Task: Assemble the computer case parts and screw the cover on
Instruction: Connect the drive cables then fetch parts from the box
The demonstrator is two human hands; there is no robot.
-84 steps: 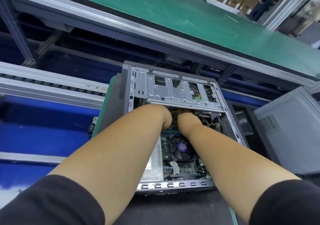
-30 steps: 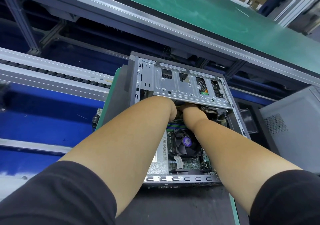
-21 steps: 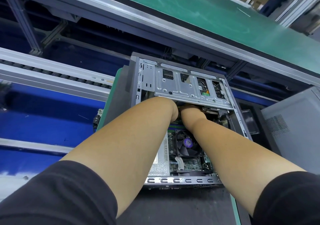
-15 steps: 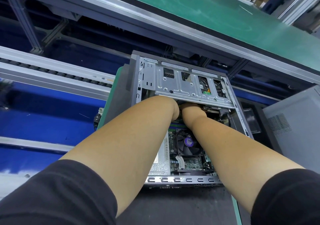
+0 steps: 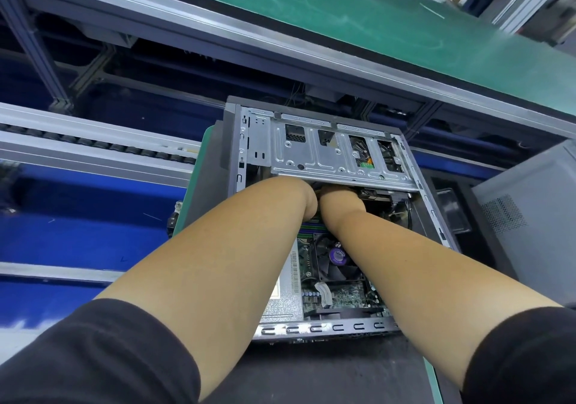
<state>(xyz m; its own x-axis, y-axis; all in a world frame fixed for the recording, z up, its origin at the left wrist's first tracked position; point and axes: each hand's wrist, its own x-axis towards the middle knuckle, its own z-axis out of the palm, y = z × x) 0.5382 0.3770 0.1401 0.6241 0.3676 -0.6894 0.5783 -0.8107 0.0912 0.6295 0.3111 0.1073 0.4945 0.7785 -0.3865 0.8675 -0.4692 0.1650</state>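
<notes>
The open computer case (image 5: 327, 216) lies on its side on the desk (image 5: 327, 372), and the left hand (image 5: 304, 198) and right hand (image 5: 339, 201) reach in under the silver drive cage (image 5: 336, 157), above the CPU fan (image 5: 335, 260). The job there seems to be seating a part or cable, best done by feel, with slow, straight pressure and wrists clear of the cage's sheet-metal edge. The fingers are hidden beneath the cage, so I cannot tell whether they are spread or gripping anything.

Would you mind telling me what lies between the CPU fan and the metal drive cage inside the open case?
In the head view, both hands, left and right, lie between the fan and the drive cage, reaching under the cage's edge.
</notes>
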